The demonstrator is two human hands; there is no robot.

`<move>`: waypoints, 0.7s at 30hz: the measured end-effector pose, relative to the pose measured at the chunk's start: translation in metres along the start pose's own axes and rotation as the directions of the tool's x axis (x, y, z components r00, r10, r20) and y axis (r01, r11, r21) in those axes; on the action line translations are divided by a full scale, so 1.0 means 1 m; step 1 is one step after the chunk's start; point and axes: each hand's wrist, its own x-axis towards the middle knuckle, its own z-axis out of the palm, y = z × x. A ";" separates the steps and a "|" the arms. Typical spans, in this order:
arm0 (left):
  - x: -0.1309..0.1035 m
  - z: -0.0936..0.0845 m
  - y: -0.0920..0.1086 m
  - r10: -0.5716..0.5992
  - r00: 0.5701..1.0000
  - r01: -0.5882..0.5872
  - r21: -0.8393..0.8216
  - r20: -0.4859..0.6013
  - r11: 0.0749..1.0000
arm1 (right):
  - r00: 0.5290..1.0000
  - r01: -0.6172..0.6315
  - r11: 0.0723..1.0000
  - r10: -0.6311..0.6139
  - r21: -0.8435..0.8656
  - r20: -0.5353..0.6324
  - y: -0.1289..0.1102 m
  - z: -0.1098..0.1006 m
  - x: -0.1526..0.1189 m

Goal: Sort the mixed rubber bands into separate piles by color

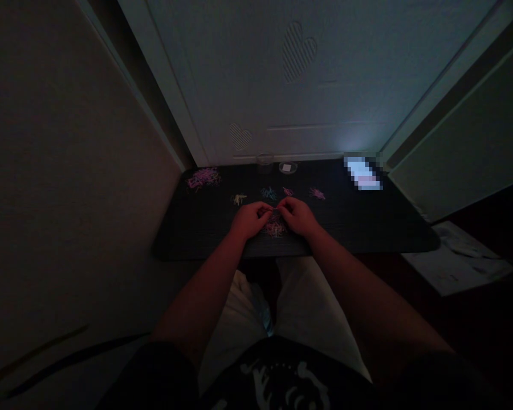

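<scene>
Over the near middle of a dark table, my left hand (251, 220) and my right hand (297, 215) meet almost fingertip to fingertip. Both are closed in a pinch, and a thin, pale pinkish rubber band (275, 208) spans the small gap between them. Just below the fingers lies a mixed pile of small rubber bands (276, 228), mostly pink and red. Beyond the hands are small heaps: yellowish bands (239, 199), blue bands (269, 193), a few pink bands (287, 192) and purplish-pink bands (317, 193). Dim light hides finer detail.
A larger purple-pink pile (203, 178) sits at the table's far left. Against the heart-patterned white panel (222, 74) stand a clear cup (265, 163) and a round clear lid (288, 167) with a white label. A lit phone (362, 173) lies far right.
</scene>
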 end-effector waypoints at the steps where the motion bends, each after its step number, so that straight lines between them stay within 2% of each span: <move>1: 0.000 0.000 0.000 0.002 1.000 -0.002 -0.008 0.002 1.000 | 1.000 -0.004 1.000 0.004 0.008 -0.001 0.000 0.000 0.000; 10: -0.001 -0.001 -0.003 0.029 0.998 -0.025 -0.079 0.054 0.997 | 1.000 0.025 0.999 -0.026 -0.032 -0.016 0.002 0.000 0.001; 21: -0.001 0.001 -0.004 0.027 0.999 -0.028 -0.060 -0.019 0.998 | 0.999 0.034 0.999 -0.033 -0.040 0.023 -0.001 0.000 -0.001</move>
